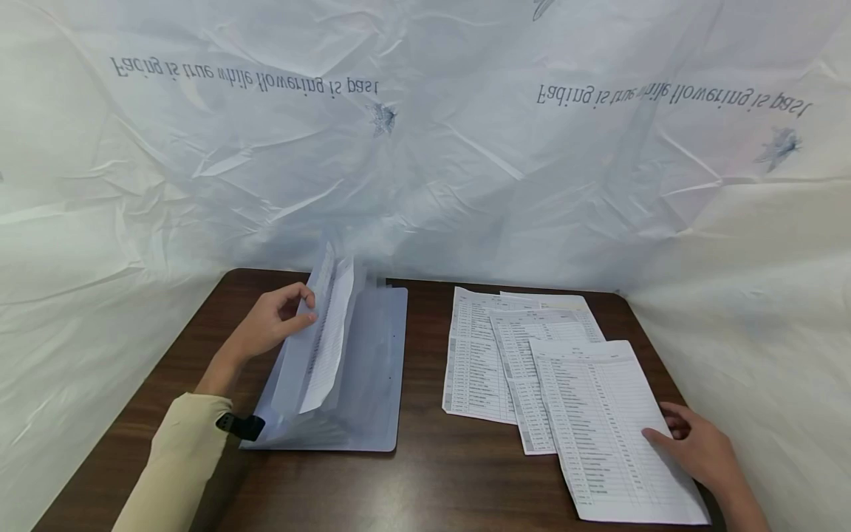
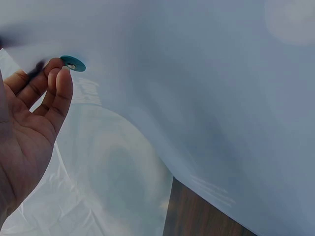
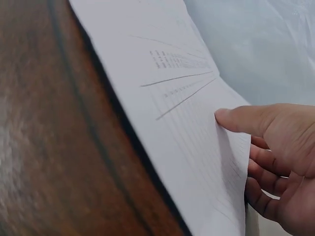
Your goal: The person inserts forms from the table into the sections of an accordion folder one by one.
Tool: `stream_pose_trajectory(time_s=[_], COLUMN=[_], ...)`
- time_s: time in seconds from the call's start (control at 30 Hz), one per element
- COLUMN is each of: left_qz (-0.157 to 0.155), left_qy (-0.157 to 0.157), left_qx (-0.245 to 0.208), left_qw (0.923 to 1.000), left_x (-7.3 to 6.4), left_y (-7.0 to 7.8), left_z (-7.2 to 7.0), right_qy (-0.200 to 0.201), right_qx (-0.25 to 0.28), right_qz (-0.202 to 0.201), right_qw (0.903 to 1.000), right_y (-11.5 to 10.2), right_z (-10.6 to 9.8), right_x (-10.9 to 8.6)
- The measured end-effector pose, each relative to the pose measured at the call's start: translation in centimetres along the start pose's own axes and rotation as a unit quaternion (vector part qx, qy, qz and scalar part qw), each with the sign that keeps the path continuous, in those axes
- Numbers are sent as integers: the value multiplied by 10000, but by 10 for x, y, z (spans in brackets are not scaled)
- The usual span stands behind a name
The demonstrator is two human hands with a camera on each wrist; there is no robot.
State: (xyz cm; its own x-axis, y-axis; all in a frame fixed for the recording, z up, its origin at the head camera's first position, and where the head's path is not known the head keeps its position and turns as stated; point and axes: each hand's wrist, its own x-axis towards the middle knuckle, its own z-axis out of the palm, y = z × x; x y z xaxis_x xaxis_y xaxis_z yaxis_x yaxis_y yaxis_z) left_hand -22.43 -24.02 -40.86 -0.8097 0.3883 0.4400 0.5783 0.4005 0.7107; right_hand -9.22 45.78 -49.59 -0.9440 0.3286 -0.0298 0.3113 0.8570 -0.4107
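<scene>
My left hand point(image 1: 275, 321) pinches the raised leaves of a translucent blue-grey plastic document folder point(image 1: 372, 369), which stands open on the left of the table. Printed paper point(image 1: 330, 332) shows between those leaves. In the left wrist view a teal round button point(image 2: 73, 63) on the folder is right at the fingertips. My right hand point(image 1: 701, 447) grips the right edge of a printed sheet point(image 1: 612, 421), the frontmost of several. The right wrist view has the thumb point(image 3: 241, 119) on top of the sheet and the other fingers at or behind its edge.
More printed sheets point(image 1: 480, 362) overlap behind the gripped one on the dark wooden table point(image 1: 425, 473). Pale plastic sheeting point(image 1: 439, 177) with printed lettering hangs along the back and both sides. A dark band point(image 1: 239, 426) is on the left wrist.
</scene>
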Motion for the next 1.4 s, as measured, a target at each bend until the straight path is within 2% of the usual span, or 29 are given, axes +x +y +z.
stream_pose_trajectory(time_s=[0.23, 0.43, 0.63, 0.83, 1.0, 1.2, 1.4], left_qz=[38, 25, -19, 68, 83, 57, 42], left_qy=[2, 8, -10, -18, -30, -8, 15], left_qx=[40, 48, 20, 61, 129, 50, 56], left_qw=[10000, 10000, 10000, 10000, 9999, 10000, 10000], left_x=[-1, -1, 0, 0, 0, 0, -1], left_y=[-2, -2, -1, -3, -4, -3, -2], left_z=[0, -1, -2, -2, -2, -3, -3], right_qy=[-336, -718, -905, -1156, -1104, -1091, -1178], right_qx=[143, 408, 554, 1035, 1506, 2297, 2970], right_qz=[-446, -435, -694, -540, -320, -32, 8], right_qw=[9983, 9956, 9919, 9864, 9819, 9671, 9476], right_y=[7, 1, -8, -15, -22, -37, -56], right_z=[-12, -22, -33, -42, -43, -39, -32], right_x=[0, -3, -5, -7, -7, -9, -9])
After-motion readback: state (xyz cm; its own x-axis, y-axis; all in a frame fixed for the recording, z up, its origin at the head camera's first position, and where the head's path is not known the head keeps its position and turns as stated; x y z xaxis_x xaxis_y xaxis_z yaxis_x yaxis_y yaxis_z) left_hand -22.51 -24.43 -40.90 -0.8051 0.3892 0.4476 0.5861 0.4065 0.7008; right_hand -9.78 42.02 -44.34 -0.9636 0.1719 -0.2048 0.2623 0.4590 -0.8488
